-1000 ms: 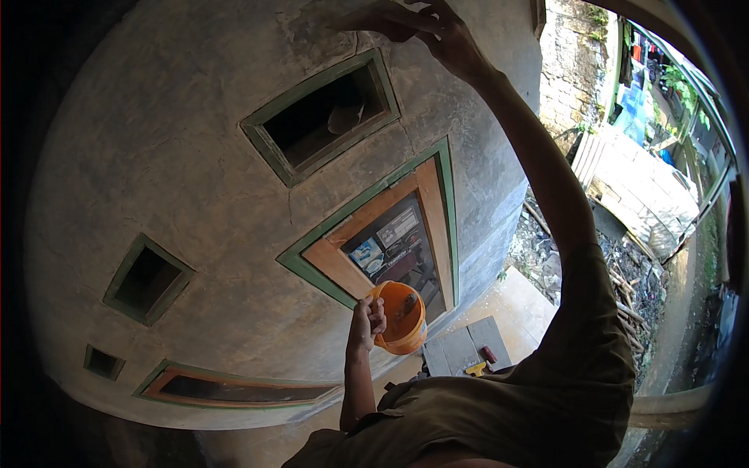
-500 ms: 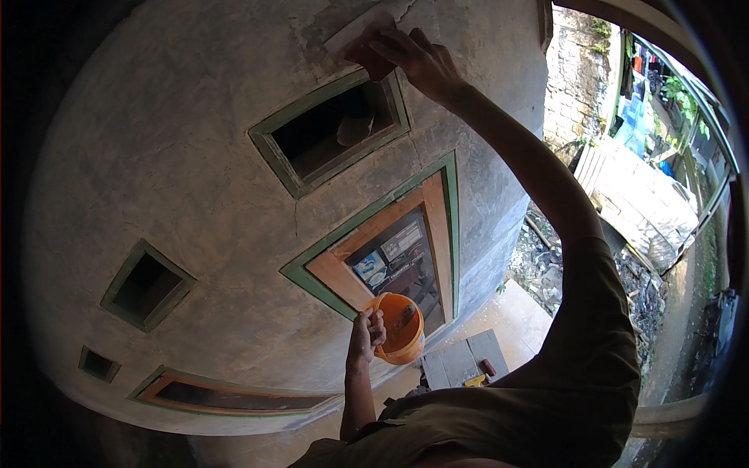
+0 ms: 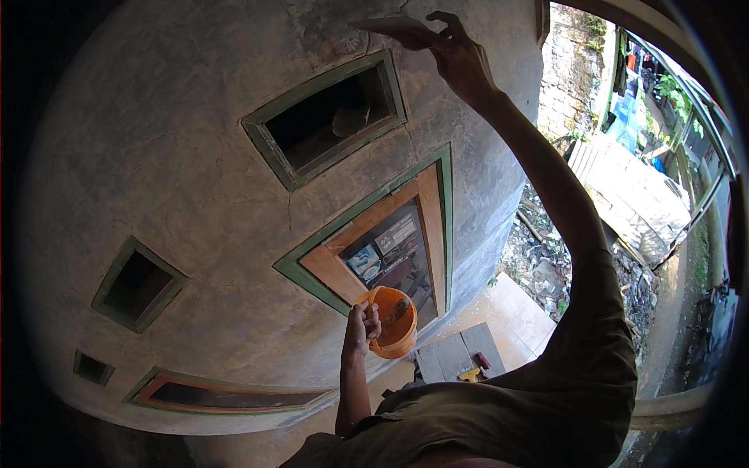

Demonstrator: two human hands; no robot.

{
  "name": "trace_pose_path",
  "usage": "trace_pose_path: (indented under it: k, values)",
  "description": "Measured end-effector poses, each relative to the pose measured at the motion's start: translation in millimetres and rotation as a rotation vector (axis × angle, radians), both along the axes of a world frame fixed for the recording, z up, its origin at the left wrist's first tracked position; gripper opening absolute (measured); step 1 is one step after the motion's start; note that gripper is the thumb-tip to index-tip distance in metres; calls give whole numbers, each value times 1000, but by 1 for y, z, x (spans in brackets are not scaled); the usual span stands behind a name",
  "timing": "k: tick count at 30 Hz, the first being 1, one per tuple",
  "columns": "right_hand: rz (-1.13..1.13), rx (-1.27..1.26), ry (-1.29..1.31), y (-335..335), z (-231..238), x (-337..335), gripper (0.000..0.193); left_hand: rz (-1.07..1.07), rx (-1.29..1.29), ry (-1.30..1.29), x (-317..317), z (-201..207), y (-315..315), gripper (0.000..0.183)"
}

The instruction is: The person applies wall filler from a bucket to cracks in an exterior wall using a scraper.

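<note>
High on the grey wall (image 3: 195, 195), my raised right hand (image 3: 462, 62) pinches a thin, flat reddish-brown sheet (image 3: 402, 31). The sheet is seen nearly edge-on, and its exact kind is unclear. It lies above a green-framed vent opening (image 3: 324, 117), close to a crack in the plaster; whether it touches the wall, I cannot tell. Lower down, my left hand (image 3: 360, 327) is closed on the rim side of a small orange bucket (image 3: 396, 339). The bucket is tilted toward me. A greyish object (image 3: 402, 308) rests inside it, too shadowed to name.
A green-and-wood framed window (image 3: 316, 269) with stickers is behind the bucket. Below stands a grey board (image 3: 445, 359) carrying a dark red piece (image 3: 482, 360) and a yellow tool (image 3: 470, 375). Smaller vents line the wall leftward. Rubble (image 3: 546, 269) lies outside at the right.
My right hand has shifted right and tipped the sheet from facing the wall broadly to nearly edge-on. The left hand still holds the bucket; the whole view has moved slightly.
</note>
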State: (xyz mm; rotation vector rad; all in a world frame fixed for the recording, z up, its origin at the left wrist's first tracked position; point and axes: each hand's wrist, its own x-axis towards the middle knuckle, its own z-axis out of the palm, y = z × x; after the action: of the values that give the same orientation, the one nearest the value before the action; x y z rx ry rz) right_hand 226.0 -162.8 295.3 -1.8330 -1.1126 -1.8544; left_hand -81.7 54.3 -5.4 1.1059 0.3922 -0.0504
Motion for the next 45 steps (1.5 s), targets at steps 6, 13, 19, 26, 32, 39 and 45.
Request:
trace_pose_path:
  k: [6, 13, 19, 26, 32, 39, 45]
  values:
    - [944, 448, 861, 6, 17, -12, 30, -14, -25, 3, -4, 1, 1, 30]
    - [1216, 390, 1003, 27, 18, -19, 36, -8, 11, 7, -4, 4, 1, 32]
    - [946, 449, 1025, 44, 11, 16, 34, 4, 8, -22, -3, 9, 1, 32]
    - [576, 543, 832, 54, 17, 26, 33, 25, -27, -2, 3, 2, 11, 32]
    - [403, 493, 741, 43, 14, 31, 35, 48, -20, 5, 8, 0, 7, 31]
    - [320, 504, 708, -4, 7, 25, 38, 38, -26, 7, 5, 8, 2, 31]
    - [326, 532, 722, -29, 8, -5, 37, -9, 3, 1, 2, 6, -2, 31]
